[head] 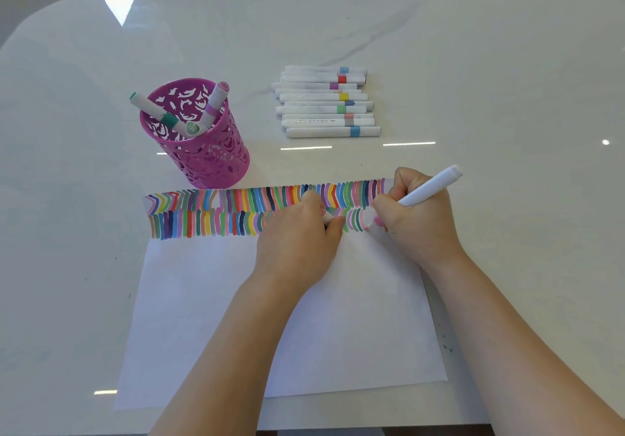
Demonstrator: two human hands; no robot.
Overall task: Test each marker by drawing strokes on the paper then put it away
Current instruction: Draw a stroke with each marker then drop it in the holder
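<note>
On the paper (236,317), at the right end of the lower row of strokes, the right hand (419,222) grips a marker (429,187) in its fist, tip down on a pink stroke: testing is under way. The left hand (297,243) rests alongside, pinching what looks like the cap (326,216). Next likely comes recapping, then dropping the marker into the cup (203,158).

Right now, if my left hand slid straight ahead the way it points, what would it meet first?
Likely the row of markers beyond the paper; the left hand angles right of the pink pen holder.
</note>
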